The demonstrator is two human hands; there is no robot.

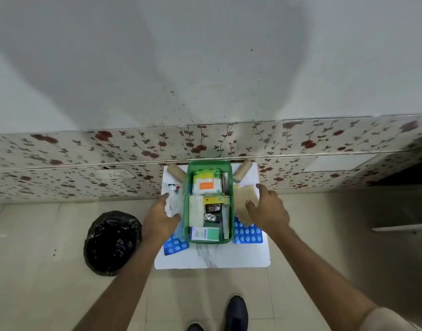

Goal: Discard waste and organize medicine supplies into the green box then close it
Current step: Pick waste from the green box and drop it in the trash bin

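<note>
On the small white table (212, 256) sits the green box (230, 187), right in the middle, with its top open. Packed inside it are a pack of cotton buds (206, 185) at the 12 o'clock end, a white gauze roll (196, 211) on the 9 o'clock side, a yellow strip (213, 200) across the middle, and a white and green medicine carton (204, 234) at the 6 o'clock end. The left hand (160, 217) is at 9 o'clock from the box, fingers spread and loose, lying on a crinkly clear plastic wrapper (173, 204); whether it grips the wrapper is hard to tell. The right hand (268, 209) is at 3 o'clock from the box, fingers spread wide and holding nothing, just over a tan flat packet (247, 191). Two brown bandage rolls lie at the far corners, one (177, 172) at 11 o'clock and one (241, 172) at 1 o'clock. A blue pill sheet (175, 244) peeks out at 7 o'clock, and another (248, 234) lies at 4 o'clock. A black bin bag (112, 242) stands on the floor at 9 o'clock from the table. Dark shoes (236, 311) show at 6 o'clock.
</note>
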